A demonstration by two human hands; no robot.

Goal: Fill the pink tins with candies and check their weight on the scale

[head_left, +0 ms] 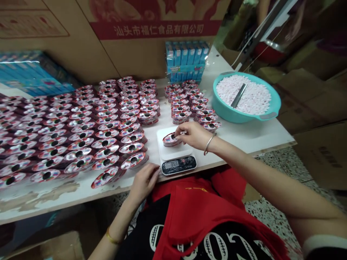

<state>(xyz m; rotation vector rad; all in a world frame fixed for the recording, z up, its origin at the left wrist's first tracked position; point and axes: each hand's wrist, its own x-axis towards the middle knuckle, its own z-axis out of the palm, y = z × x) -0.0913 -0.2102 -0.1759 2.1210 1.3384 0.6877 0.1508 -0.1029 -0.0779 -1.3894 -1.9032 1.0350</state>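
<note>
My right hand [193, 135] is over a small oval pouch [171, 140] with a dark round hole in its top. Its fingers pinch a few small white candies [183, 132] beside that hole. Under the pouch is a white digital kitchen scale [165, 155], whose display seems to read 857, though blurred. My left hand [143, 180] rests at the table's front edge, left of the scale, its fingers curled together with nothing visible in them. Rows of similar red-and-white pouches [132, 159] stand upright on the left, and a smaller group [180, 116] stands behind the scale.
A turquoise basin [244, 117] of white candies, with a metal scoop [238, 95] lying in it, stands at right. Blue wrapped packs [187, 61] and a large carton [130, 54] line the back. Another person's hand [295, 27] shows at upper right.
</note>
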